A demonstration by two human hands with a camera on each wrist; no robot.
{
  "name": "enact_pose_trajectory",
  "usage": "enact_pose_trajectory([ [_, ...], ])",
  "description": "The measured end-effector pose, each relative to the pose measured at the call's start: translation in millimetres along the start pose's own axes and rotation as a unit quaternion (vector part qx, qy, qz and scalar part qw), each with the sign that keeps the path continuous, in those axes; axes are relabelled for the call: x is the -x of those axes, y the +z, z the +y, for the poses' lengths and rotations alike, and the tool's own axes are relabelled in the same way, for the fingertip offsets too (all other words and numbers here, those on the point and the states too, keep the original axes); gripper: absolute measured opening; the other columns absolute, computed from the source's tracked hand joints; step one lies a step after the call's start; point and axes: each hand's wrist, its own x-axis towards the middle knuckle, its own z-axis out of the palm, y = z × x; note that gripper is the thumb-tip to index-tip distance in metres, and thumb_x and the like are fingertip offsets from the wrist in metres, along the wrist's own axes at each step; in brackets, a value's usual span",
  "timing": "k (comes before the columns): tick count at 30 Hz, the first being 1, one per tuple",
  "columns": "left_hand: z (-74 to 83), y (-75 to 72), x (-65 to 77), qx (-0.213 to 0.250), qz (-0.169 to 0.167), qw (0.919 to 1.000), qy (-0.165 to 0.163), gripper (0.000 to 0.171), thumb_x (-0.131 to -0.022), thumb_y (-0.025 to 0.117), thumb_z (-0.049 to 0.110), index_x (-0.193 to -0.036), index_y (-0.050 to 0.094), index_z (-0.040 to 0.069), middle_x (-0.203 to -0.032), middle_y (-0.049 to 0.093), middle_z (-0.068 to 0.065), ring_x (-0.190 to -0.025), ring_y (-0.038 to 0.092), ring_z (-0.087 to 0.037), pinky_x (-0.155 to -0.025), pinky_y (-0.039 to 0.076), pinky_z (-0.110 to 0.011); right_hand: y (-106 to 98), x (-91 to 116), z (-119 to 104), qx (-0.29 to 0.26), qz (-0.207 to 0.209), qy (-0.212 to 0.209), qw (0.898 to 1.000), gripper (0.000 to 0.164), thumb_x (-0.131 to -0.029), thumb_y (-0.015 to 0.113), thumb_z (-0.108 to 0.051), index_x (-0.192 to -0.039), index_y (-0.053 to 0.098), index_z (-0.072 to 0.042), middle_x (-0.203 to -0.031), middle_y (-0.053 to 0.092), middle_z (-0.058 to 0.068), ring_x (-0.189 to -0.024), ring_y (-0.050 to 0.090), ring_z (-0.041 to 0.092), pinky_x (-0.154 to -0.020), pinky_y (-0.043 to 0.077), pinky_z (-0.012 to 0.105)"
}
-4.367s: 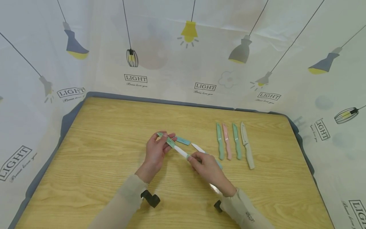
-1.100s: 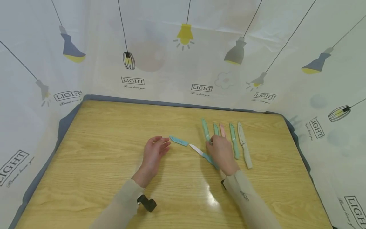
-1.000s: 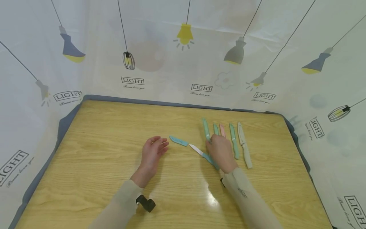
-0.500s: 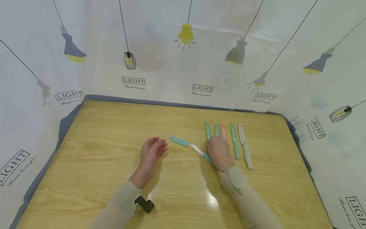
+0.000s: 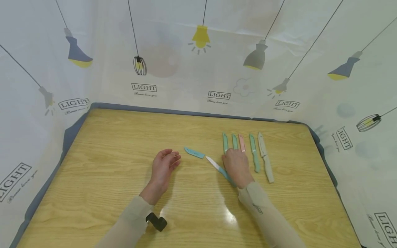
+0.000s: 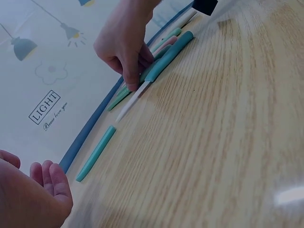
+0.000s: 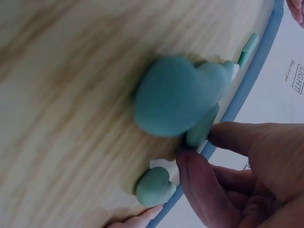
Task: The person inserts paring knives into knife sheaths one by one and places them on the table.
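At the left end of a row of knives, my right hand [image 5: 236,165] pinches a green sheathed knife [image 5: 225,142] between thumb and fingers; the hand covers its handle in the head view. In the right wrist view that green handle [image 7: 203,127] shows between thumb and fingertips. Just left of the hand lies a knife with a bare white blade and blue handle [image 5: 225,174]. Its tip points at a separate blue sheath [image 5: 194,152]. My left hand [image 5: 162,168] is held over the table left of this sheath, fingers loosely bent, holding nothing.
Right of the pinched knife lie another green knife [image 5: 235,140], a pink knife [image 5: 242,142], a third green knife [image 5: 254,153] and a larger cream knife [image 5: 266,156], roughly side by side. A printed curtain [image 5: 186,69] rises behind the wooden table [image 5: 124,137].
Earliest, both hands held the green knife with its blade partly out of the sheath. Now it is sheathed at the row's left; in the last second my right hand drew it slightly nearer and straighter.
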Motion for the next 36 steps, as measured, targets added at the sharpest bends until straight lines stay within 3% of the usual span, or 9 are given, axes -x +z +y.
enact_pose_trajectory([
  [5,1.1,-0.8,-1.3,-0.004,-0.003,1.0,-0.003,0.04,-0.094,0.056,0.006,-0.128,0.039,-0.004,-0.123,0.053,-0.024,-0.105,0.059,-0.028,-0.1,0.046,-0.043,-2,5,1,-0.018,0.025,0.001,1.0,0.038,-0.095,0.06,-0.025,-0.063,0.054,-0.006,-0.054,0.046,0.002,-0.043,0.044,0.015,-0.035,0.038,0.028],
  [9,2.8,0.7,-3.3,-0.024,-0.015,0.9995,0.016,0.041,-0.093,0.058,0.007,-0.128,0.04,-0.005,-0.123,0.053,-0.022,-0.107,0.057,-0.029,-0.101,0.045,-0.045,-10,11,5,-0.038,0.045,0.016,0.998,0.035,-0.096,0.057,-0.029,-0.079,0.061,0.001,-0.063,0.053,0.008,-0.047,0.049,0.02,-0.038,0.044,0.033],
  [12,4.9,2.7,-4.8,-0.103,-0.036,0.9922,0.062,0.036,-0.094,0.059,0.008,-0.125,0.047,-0.004,-0.126,0.052,-0.019,-0.114,0.053,-0.029,-0.1,0.045,-0.044,-17,17,8,-0.047,0.055,0.027,0.997,0.034,-0.097,0.055,-0.032,-0.093,0.065,0.001,-0.076,0.06,0.011,-0.052,0.053,0.022,-0.042,0.047,0.036],
  [14,6.7,4.2,-6.1,-0.185,-0.051,0.9759,0.104,0.034,-0.094,0.059,0.011,-0.125,0.05,-0.001,-0.129,0.051,-0.015,-0.119,0.049,-0.027,-0.1,0.045,-0.042,-19,23,10,-0.049,0.063,0.025,0.997,0.033,-0.096,0.055,-0.032,-0.096,0.066,-0.001,-0.08,0.062,0.01,-0.054,0.052,0.022,-0.043,0.046,0.035],
  [17,9.2,6.7,-8.5,-0.308,-0.075,0.9331,0.171,0.035,-0.094,0.059,0.016,-0.127,0.053,0.003,-0.132,0.049,-0.01,-0.125,0.044,-0.024,-0.1,0.044,-0.041,-20,32,12,-0.035,0.096,-0.001,0.995,0.027,-0.094,0.057,-0.026,-0.092,0.068,-0.001,-0.075,0.061,0.009,-0.051,0.048,0.02,-0.039,0.043,0.032],
  [22,10.8,10.9,-16.9,-0.453,-0.111,0.844,0.265,0.033,-0.094,0.059,0.016,-0.126,0.058,0.007,-0.136,0.047,-0.006,-0.127,0.043,-0.024,-0.101,0.043,-0.045,-20,44,18,-0.025,0.166,-0.057,0.984,0.023,-0.09,0.062,-0.02,-0.091,0.072,0.001,-0.076,0.064,0.011,-0.052,0.052,0.023,-0.039,0.043,0.031],
  [28,13.2,15.5,-29.5,-0.551,-0.157,0.7423,0.348,0.035,-0.093,0.062,0.018,-0.126,0.06,0.008,-0.144,0.041,-0.007,-0.133,0.037,-0.027,-0.105,0.039,-0.047,-24,50,26,-0.023,0.17,-0.045,0.984,0.03,-0.09,0.062,-0.028,-0.096,0.072,0.0,-0.089,0.068,0.015,-0.074,0.061,0.033,-0.06,0.052,0.044],
  [33,16.2,20.1,-43.2,-0.615,-0.232,0.6482,0.385,0.045,-0.093,0.065,0.022,-0.134,0.055,0.007,-0.153,0.033,-0.01,-0.143,0.022,-0.03,-0.113,0.028,-0.048,-26,51,32,-0.012,0.21,-0.056,0.976,0.027,-0.087,0.065,-0.026,-0.094,0.073,-0.001,-0.087,0.068,0.015,-0.064,0.058,0.033,-0.05,0.049,0.043],
  [36,17.0,24.0,-51.4,-0.646,-0.272,0.6036,0.38,0.051,-0.093,0.065,0.024,-0.139,0.051,0.007,-0.154,0.03,-0.012,-0.144,0.018,-0.032,-0.115,0.023,-0.048,-25,52,34,-0.012,0.236,-0.073,0.969,0.025,-0.085,0.067,-0.024,-0.091,0.073,-0.001,-0.082,0.068,0.015,-0.056,0.054,0.03,-0.044,0.047,0.04],
])
